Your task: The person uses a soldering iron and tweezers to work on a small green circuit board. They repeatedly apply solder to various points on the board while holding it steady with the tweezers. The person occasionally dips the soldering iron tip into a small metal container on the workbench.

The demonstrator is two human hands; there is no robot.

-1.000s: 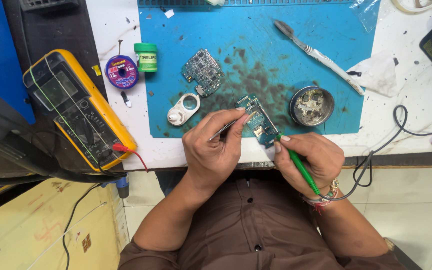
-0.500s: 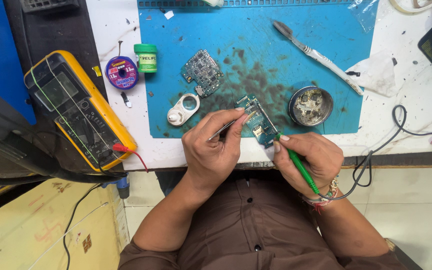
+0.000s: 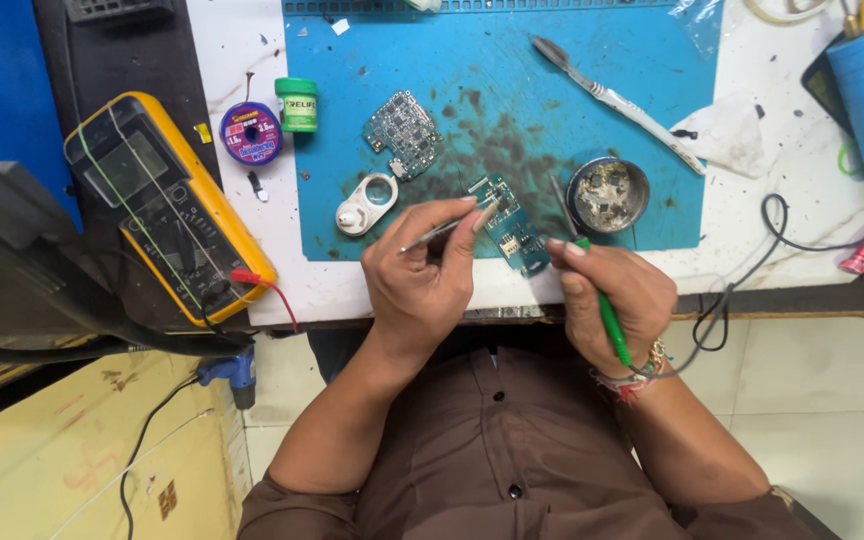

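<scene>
Green-handled soldering iron (image 3: pixel 607 315) slants up-left from the right hand (image 3: pixel 607 295) gripping it; left hand (image 3: pixel 422 275) pinches tweezers (image 3: pixel 442 232) pointing right at the circuit board (image 3: pixel 510 225).

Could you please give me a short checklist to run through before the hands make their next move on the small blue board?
1. Tweezers in left hand, tips on the small blue board: ok.
2. Right hand gripping the green-handled iron: ok.
3. Iron tip touching the board: cannot tell.
4. Board lying on the blue mat, near its front edge: ok.
5. Round metal tin close to the right hand: ok.
6. Second circuit board apart from both hands: ok.
</scene>
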